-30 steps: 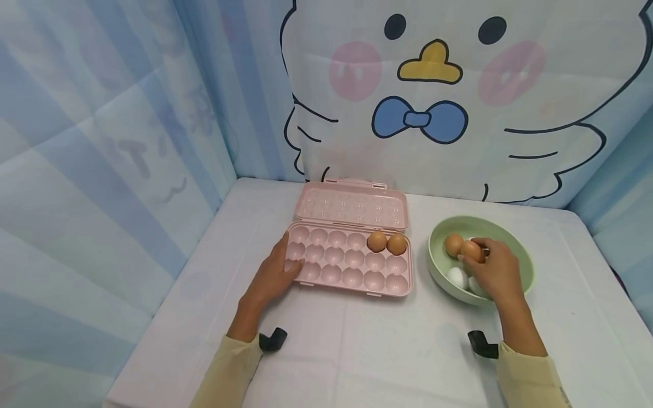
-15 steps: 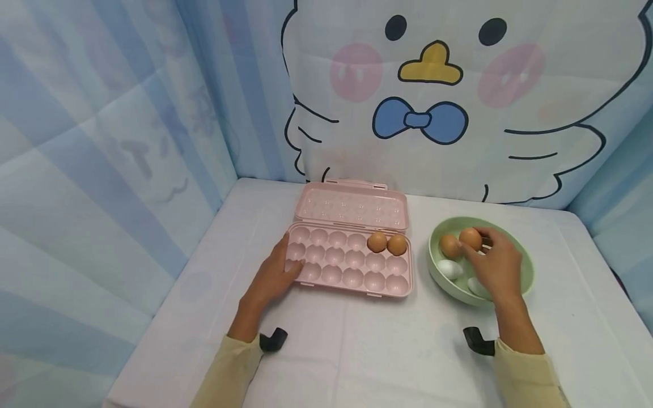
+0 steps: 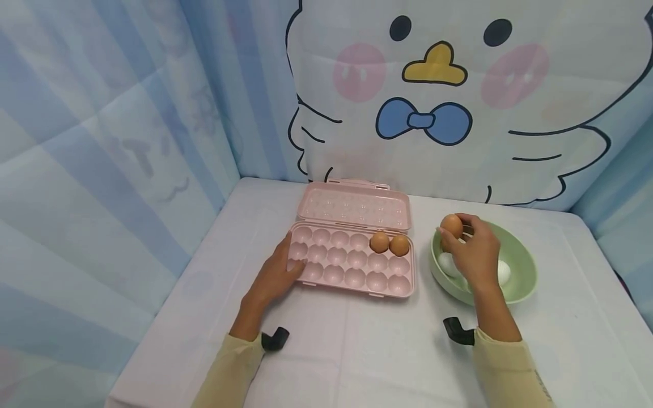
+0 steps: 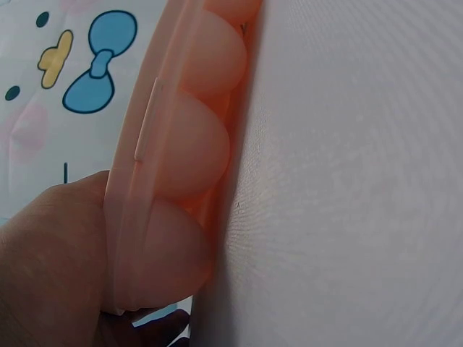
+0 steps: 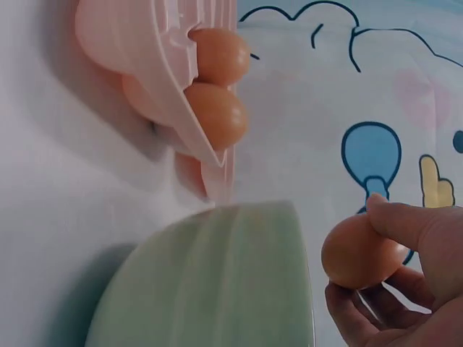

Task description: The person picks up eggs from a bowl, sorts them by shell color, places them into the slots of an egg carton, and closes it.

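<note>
My right hand (image 3: 478,252) pinches a brown egg (image 3: 451,226) between thumb and fingers over the left rim of the green bowl (image 3: 522,275). The right wrist view shows that egg (image 5: 357,253) held above the level of the bowl's rim. In the bowl lie white eggs (image 3: 503,272), some of its contents hidden by the hand. A pink egg carton (image 3: 336,288) lies open at centre, two brown eggs (image 3: 389,243) side by side at the right end of its back row. My left hand (image 3: 272,276) grips its left end, thumb over the rim, fingers partly hidden underneath.
The carton's lid (image 3: 354,207) lies folded back toward the rear curtain (image 3: 423,164), which carries a cartoon bird. A white cloth covers the table (image 3: 357,351). Striped blue curtains (image 3: 127,170) close off the sides.
My right hand has lifted the brown egg and carried it left, from inside the bowl to above its left rim. White eggs in the bowl have shifted. The left hand stays on the carton.
</note>
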{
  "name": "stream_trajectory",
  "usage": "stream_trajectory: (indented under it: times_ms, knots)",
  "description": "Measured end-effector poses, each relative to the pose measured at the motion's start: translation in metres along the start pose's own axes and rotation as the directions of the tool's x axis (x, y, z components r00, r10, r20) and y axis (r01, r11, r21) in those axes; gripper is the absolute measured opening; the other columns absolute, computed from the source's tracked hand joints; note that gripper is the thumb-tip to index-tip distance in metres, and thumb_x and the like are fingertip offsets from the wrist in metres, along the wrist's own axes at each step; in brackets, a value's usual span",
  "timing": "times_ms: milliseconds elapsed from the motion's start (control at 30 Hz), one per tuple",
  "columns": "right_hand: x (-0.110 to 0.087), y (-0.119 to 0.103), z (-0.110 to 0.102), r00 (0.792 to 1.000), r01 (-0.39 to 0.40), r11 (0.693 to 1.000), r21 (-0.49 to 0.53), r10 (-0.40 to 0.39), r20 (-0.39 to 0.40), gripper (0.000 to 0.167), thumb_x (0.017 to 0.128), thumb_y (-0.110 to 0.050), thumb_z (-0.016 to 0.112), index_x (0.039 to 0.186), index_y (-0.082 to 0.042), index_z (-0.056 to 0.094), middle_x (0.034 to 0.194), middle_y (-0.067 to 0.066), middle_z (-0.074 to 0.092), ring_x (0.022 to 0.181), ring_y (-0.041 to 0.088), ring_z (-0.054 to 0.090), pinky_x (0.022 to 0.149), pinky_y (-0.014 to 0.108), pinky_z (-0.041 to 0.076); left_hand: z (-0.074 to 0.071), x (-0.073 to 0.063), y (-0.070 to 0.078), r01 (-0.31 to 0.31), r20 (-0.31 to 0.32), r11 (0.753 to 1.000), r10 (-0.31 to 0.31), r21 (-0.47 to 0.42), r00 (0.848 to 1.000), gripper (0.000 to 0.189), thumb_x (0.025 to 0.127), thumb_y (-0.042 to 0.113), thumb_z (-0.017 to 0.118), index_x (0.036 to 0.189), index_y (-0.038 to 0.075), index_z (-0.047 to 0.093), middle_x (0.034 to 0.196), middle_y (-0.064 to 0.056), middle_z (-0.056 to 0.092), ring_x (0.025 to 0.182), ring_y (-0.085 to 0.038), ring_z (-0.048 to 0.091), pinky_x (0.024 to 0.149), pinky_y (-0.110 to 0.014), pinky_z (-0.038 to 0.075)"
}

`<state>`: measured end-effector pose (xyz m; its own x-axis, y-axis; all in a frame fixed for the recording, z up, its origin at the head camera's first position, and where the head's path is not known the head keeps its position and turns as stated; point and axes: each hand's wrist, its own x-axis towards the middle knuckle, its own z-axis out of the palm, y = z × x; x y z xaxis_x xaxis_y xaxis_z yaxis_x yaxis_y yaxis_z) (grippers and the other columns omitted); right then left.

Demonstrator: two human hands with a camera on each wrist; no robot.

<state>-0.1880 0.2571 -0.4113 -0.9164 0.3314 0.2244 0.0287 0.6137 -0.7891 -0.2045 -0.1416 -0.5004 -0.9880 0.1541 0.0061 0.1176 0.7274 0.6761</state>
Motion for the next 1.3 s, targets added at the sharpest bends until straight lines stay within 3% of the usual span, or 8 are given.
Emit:
stream_trajectory:
  times_ms: [133,433,767,1000,1100,1300]
  knots:
    - [0.0,-0.005,0.011,1.0,0.012,0.999,0.036,-0.012,-0.008,0.054,0.096,-0.02,0.077,0.14,0.002,0.058,0.135,0.023,0.06,0.126,0.036,0.058,0.104,0.049,0.049,0.0,0.0,-0.001,-0.006,0.0,1.0,0.006,0.0,1.0,0.086,0.102,0.039,0.056,0.167,0.01,0.008,0.17,-0.014,0.02,0.154,-0.032,0.023,0.121,-0.048,0.023]
    - [0.002,-0.019,0.039,0.993,0.121,0.984,0.13,-0.122,-0.004,0.047,0.092,-0.011,0.08,0.132,0.006,0.062,0.125,0.021,0.064,0.118,0.034,0.062,0.101,0.047,0.051,0.002,0.001,-0.002,-0.016,0.003,1.0,0.016,0.008,1.0,0.086,0.103,0.04,0.056,0.167,0.009,0.009,0.17,-0.015,0.02,0.154,-0.033,0.023,0.121,-0.049,0.024]
    - [0.006,-0.025,0.079,0.986,0.122,0.96,0.252,-0.146,0.081,0.045,0.091,-0.008,0.08,0.13,0.004,0.062,0.125,0.02,0.065,0.12,0.033,0.062,0.103,0.043,0.05,0.0,0.001,-0.002,-0.008,-0.007,1.0,0.008,-0.006,1.0,0.087,0.102,0.04,0.057,0.167,0.009,0.009,0.17,-0.015,0.021,0.153,-0.034,0.025,0.12,-0.05,0.025]
    - [0.003,-0.02,0.097,0.974,0.116,0.958,0.264,-0.161,0.157,0.05,0.091,-0.005,0.079,0.137,-0.001,0.061,0.129,0.021,0.065,0.122,0.033,0.063,0.1,0.043,0.052,0.003,0.002,-0.001,-0.015,0.01,1.0,0.015,-0.024,1.0,0.087,0.102,0.041,0.057,0.167,0.01,0.009,0.17,-0.014,0.021,0.153,-0.034,0.025,0.121,-0.049,0.024]
    - [0.003,-0.02,0.104,0.968,0.136,0.945,0.298,-0.191,0.163,0.053,0.09,0.0,0.078,0.14,0.0,0.06,0.132,0.021,0.064,0.121,0.033,0.063,0.098,0.041,0.053,0.003,0.001,-0.001,-0.015,0.001,1.0,0.015,-0.02,1.0,0.086,0.102,0.039,0.057,0.167,0.01,0.01,0.169,-0.015,0.023,0.153,-0.034,0.026,0.121,-0.049,0.025]
    - [0.006,-0.029,0.115,0.959,0.164,0.925,0.342,-0.231,0.163,0.046,0.088,0.001,0.081,0.13,0.004,0.064,0.126,0.021,0.066,0.118,0.032,0.065,0.094,0.04,0.055,0.001,0.001,-0.003,-0.022,-0.011,1.0,0.022,-0.02,1.0,0.086,0.102,0.039,0.057,0.167,0.01,0.01,0.169,-0.015,0.023,0.152,-0.034,0.027,0.12,-0.049,0.025]
